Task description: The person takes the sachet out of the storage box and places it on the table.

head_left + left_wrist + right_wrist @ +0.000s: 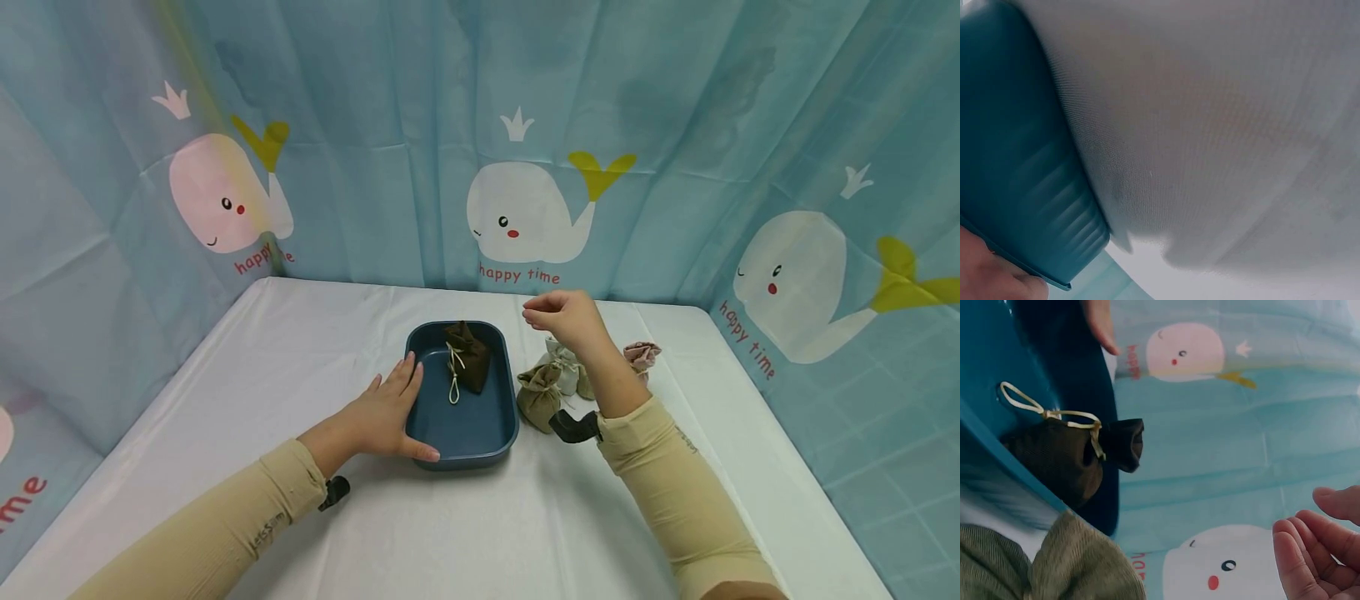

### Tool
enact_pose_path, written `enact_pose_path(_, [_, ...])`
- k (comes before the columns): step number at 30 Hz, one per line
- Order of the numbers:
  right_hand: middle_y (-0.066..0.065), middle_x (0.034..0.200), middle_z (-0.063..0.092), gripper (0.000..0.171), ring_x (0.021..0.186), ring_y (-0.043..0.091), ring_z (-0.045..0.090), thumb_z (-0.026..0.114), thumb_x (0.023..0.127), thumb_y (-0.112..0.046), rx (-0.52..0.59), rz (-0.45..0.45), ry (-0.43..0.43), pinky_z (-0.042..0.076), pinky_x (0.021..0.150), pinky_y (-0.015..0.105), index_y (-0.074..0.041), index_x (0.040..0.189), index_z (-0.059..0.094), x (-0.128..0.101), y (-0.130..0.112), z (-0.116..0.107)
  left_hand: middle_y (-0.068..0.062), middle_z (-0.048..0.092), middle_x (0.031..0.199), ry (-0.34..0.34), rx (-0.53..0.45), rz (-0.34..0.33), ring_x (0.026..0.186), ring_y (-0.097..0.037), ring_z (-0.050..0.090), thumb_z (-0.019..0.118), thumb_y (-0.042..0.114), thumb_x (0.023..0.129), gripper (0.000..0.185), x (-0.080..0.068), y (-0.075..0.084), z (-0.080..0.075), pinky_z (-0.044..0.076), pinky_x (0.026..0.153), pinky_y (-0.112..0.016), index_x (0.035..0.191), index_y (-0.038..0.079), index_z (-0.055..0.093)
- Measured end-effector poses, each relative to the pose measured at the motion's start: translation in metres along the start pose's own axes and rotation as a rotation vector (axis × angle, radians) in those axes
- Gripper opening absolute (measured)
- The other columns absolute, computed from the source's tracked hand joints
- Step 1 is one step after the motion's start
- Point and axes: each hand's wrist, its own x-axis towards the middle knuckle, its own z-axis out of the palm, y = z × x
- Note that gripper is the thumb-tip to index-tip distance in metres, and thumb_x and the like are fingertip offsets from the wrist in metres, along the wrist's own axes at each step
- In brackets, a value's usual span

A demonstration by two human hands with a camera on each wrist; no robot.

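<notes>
Left hand (382, 410) lies flat against the 9 o'clock rim of the blue tray (467, 442) holding the dark brown drawstring pouch (469, 357); right hand (564, 318), loosely curled and empty, hovers at 2 o'clock, best lowered onto the olive pouch (538, 397) while the tray is kept steady.

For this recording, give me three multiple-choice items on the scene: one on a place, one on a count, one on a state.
1. Where does the dark brown pouch lie?
A. In the blue tray
B. On the cloth beside the tray
C. In the right hand

2. How many pouches lie inside the tray?
A. None
B. One
C. Three

3. What is the left hand doing?
A. Pinching a pouch's cord
B. Hanging clear of the table
C. Resting flat against the tray's left rim

Key: 1 A, the pouch sits in the tray's far end; 2 B, the other pouches lie right of the tray; 3 C, straight fingers lie along the rim.
</notes>
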Motion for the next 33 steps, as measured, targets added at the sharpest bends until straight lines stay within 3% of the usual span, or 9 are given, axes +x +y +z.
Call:
enact_pose_path(11, [0.007, 0.095, 0.068, 0.020, 0.085, 0.019, 0.064, 0.066, 0.085, -0.022, -0.082, 0.025, -0.034, 0.050, 0.081, 0.036, -0.007, 0.098, 0.070, 0.020, -0.001, 0.025, -0.017, -0.007, 0.152, -0.001, 0.005, 0.002, 0.140, -0.029, -0.002, 0.055, 0.085, 0.054, 0.135, 0.000, -0.001, 0.000, 0.014, 0.105, -0.057, 0.146, 0.002, 0.002])
enact_pose_path(20, [0.007, 0.097, 0.066, 0.018, 0.083, 0.018, 0.064, 0.066, 0.085, -0.021, -0.112, 0.021, -0.073, 0.051, 0.080, 0.033, -0.008, 0.096, 0.070, 0.035, 0.012, 0.045, -0.016, -0.008, 0.152, 0.001, 0.000, 0.003, 0.139, -0.029, -0.003, 0.053, 0.086, 0.053, 0.136, 0.001, -0.003, 0.004, 0.014, 0.106, -0.057, 0.146, 0.003, 0.001])
enact_pose_path(26, [0.006, 0.096, 0.066, 0.017, 0.081, 0.017, 0.065, 0.067, 0.084, -0.022, -0.154, 0.066, -0.087, 0.050, 0.080, 0.035, -0.010, 0.096, 0.071, 0.043, 0.018, 0.057, -0.017, -0.007, 0.152, 0.007, -0.006, 0.003, 0.140, -0.029, -0.002, 0.054, 0.086, 0.053, 0.135, 0.000, -0.002, 0.004, 0.015, 0.105, -0.057, 0.146, 0.002, 0.002])
enact_pose_path(33, [0.006, 0.098, 0.064, 0.018, 0.082, 0.018, 0.064, 0.069, 0.083, -0.020, -0.108, 0.118, -0.106, 0.051, 0.077, 0.031, -0.009, 0.096, 0.070, 0.051, 0.023, 0.068, -0.016, -0.010, 0.152, -0.006, -0.006, -0.002, 0.140, -0.029, -0.003, 0.051, 0.088, 0.051, 0.137, 0.000, -0.001, 0.001, 0.014, 0.106, -0.056, 0.146, 0.003, -0.001])
